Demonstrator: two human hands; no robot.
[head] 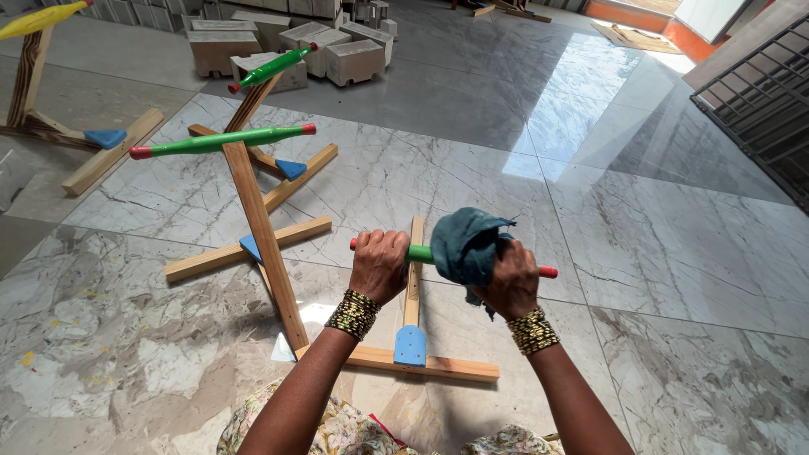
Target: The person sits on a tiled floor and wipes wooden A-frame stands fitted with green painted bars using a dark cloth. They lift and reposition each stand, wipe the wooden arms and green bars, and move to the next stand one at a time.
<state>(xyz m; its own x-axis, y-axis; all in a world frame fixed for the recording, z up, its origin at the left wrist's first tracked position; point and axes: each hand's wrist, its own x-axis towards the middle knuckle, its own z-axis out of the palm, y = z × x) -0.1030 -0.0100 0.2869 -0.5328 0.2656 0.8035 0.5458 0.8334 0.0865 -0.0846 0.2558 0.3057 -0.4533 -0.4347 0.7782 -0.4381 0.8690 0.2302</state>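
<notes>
Both hands grip the green bar [420,253] firmly, right hand [508,282] pressing a teal cloth [465,244], left hand [378,265] bare.

four wooden stands [261,227], one teal cloth [466,244], two hands [379,265]

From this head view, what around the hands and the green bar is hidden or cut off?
- Green bar: most of its length is covered by the left hand, the right hand and the teal cloth.
- Right hand's fingers: wrapped in the cloth, grip unclear.
- Yellow bar, top left: cut by the frame edge.
- Grey blocks: the stack runs past the top edge.
</notes>
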